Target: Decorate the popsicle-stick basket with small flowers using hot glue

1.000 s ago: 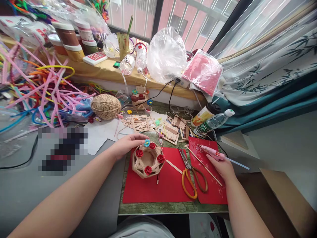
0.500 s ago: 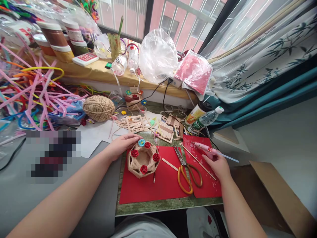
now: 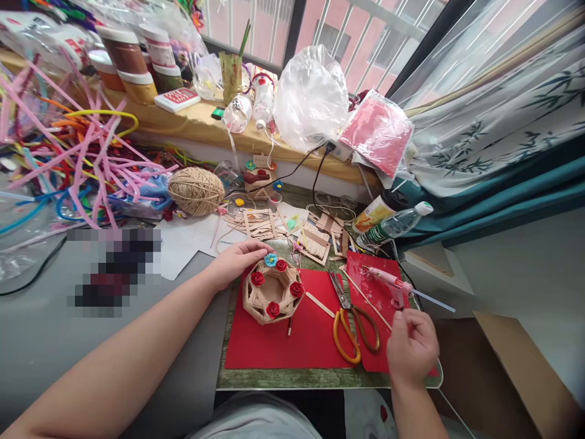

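My left hand (image 3: pixel 240 263) rests at the far left side of a twine-wrapped basket (image 3: pixel 251 299), its fingers bent around the rim by a blue flower (image 3: pixel 270 260). Several red paper roses (image 3: pixel 297 289) also sit on the rim. To the right, my right hand (image 3: pixel 412 347) is closed, thumb against the curled fingers; what it holds, if anything, is hidden. Just beyond it lies a pink glue gun (image 3: pixel 386 277) with a clear glue stick sticking out of its back. Orange-handled scissors (image 3: pixel 348 329) lie open between the hands, near a flat wooden stick (image 3: pixel 320 304).
Red paper sheets (image 3: pixel 256 350) cover the table front. Behind are wooden stick pieces (image 3: pixel 315 244), a twine ball (image 3: pixel 196 191) and a water bottle (image 3: pixel 395 224). Pink pipe cleaners (image 3: pixel 98 164) pile up at left. A cardboard box (image 3: pixel 516 360) stands at right.
My right hand has drawn back from the glue gun towards me, its fingers now curled. My left hand stays at the basket. The whole view has shifted slightly.
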`<state>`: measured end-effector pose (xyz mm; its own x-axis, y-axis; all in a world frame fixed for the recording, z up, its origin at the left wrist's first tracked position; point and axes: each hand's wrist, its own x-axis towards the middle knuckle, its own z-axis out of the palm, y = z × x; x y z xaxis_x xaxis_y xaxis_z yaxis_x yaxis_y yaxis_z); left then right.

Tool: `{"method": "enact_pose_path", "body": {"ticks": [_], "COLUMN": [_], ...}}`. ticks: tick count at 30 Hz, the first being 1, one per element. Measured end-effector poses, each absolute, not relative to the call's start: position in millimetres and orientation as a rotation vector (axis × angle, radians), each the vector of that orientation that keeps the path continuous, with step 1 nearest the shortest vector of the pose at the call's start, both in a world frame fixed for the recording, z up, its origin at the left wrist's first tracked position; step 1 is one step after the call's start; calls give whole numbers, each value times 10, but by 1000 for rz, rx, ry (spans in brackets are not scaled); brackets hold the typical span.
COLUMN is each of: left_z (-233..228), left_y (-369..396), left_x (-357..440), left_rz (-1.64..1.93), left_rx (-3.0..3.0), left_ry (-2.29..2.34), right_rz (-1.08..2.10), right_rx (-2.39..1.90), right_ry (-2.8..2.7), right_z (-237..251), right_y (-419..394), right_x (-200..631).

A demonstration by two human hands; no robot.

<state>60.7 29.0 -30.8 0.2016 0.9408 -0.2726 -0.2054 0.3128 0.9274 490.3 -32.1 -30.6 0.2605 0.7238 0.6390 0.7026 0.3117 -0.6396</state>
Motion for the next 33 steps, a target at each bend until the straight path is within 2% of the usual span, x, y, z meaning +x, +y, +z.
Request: {"method": "enact_pose_path", "body": {"ticks": [6,12,33], "left_z": [-331,-335,-308], "left_y": [294,301,310], "left_x": [599,593,661], "left_rz": [899,907,931], "left_rx": [991,964,931], "left_ry": [978,914,925], "right_rz": [595,845,870], "right_rx": [-1107,-971,-911], "right_ry": [-2179,-2296,-2368], "right_z": [155,93,91], "right_y": [-11,328,335], "right_x": [3830,3063,2968]}}
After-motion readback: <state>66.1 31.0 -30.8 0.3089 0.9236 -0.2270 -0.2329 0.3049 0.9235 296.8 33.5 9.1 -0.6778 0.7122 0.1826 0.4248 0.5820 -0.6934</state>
